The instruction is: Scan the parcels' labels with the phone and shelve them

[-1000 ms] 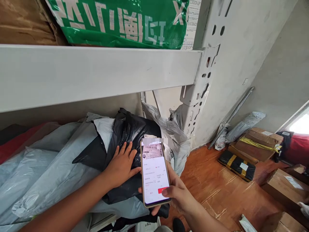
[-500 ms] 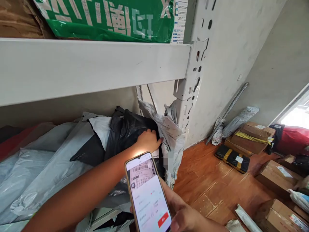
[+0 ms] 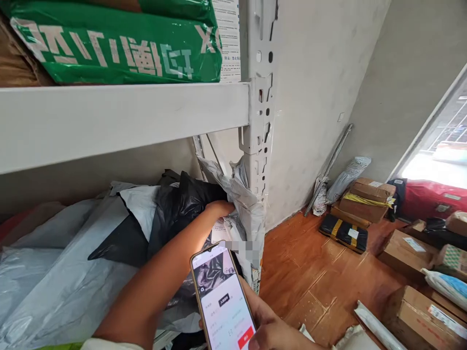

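Observation:
My right hand (image 3: 268, 328) is wrapped around a smartphone (image 3: 222, 296), its thumb by the red button at the bottom of the screen. A live camera picture of dark plastic fills the top of the screen, with a small dark pop-up below it. My left hand (image 3: 220, 209) reaches over the black plastic parcel bag (image 3: 186, 199) and meets the crumpled grey parcel bag (image 3: 246, 209) at the shelf's end. Its fingers are hidden there, so their grip cannot be seen. Just under that hand shows a printed shipping label (image 3: 220, 231).
A white shelf beam (image 3: 124, 124) runs above my arms to a slotted post (image 3: 260, 121). Grey parcel bags (image 3: 73, 272) lie heaped at the left. On the tiled floor at right are cardboard boxes (image 3: 406, 248), a black taped parcel (image 3: 343, 233) and a red bag (image 3: 434, 199).
My left hand has moved from atop the black bag toward the grey bag, its fingers now out of sight. The phone's camera picture switched from a label to dark plastic, and a pop-up appeared.

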Demonstrator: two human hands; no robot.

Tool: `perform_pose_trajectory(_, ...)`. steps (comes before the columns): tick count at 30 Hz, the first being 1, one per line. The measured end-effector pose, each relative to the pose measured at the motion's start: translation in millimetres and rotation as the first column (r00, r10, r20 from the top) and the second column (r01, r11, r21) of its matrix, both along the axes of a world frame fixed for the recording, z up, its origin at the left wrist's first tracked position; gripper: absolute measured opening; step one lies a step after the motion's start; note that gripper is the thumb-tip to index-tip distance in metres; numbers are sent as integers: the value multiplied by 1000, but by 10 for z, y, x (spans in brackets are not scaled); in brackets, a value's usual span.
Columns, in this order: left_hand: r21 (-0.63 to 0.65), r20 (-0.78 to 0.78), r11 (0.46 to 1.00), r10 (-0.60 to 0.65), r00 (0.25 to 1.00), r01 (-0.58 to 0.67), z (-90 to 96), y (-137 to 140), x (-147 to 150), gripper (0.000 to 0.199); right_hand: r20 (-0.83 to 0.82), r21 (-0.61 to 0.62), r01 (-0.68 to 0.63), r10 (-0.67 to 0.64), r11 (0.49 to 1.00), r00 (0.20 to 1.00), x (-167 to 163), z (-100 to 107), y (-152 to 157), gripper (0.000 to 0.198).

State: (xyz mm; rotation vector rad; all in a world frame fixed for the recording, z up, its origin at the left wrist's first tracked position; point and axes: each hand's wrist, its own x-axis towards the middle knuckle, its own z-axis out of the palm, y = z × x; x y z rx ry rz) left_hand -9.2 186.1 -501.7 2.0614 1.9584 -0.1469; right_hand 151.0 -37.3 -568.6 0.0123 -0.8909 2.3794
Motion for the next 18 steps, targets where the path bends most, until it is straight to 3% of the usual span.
perform_pose_trajectory(4,71,-152,994,88,984,-78,-34,-179,53,41,17,-7,4,-4,1000,1000,79,-50,-19,104)
perform_pose_trajectory(11,335,-303,941,60,951,48,4,-1002,-564,49,2,2,87,-87,996,996,143,-120,23,97)
perform_pose_trajectory(14,409,-270,912,133,954,-11,-58,-1114,-706,65,7,-25,59,-59,998,998,57,-64,-35,93)
perform_pose_trajectory(18,386,-158,917,176,972,-103,-104,-1095,-696,73,-11,-72,98,-99,993,995,-95,40,-170,84)
